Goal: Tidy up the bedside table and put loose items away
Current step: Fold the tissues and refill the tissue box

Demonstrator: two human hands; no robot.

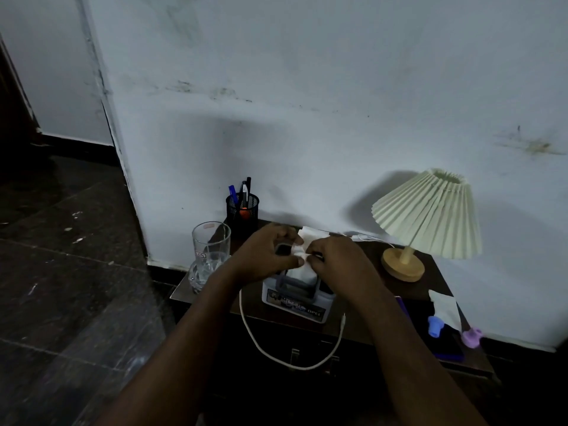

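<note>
A white tissue [302,262] sticks out of the grey slot of a small white box [295,299] that stands at the front middle of the dark bedside table [436,269]. My left hand [267,252] pinches the tissue from the left. From the right, my right hand [335,256] grips the same tissue. Both hands hover right above the box's opening. Under my fingers the top of the tissue is partly hidden. A white cable [270,352] hangs in a loop over the table's front edge.
A clear glass [210,252] stands at the table's left corner, with a black mesh pen holder [242,212] behind it. A pleated cream lamp [427,216] occupies the back right. Another tissue [445,309], a blue piece [435,325] and a purple piece [471,336] lie at the right end.
</note>
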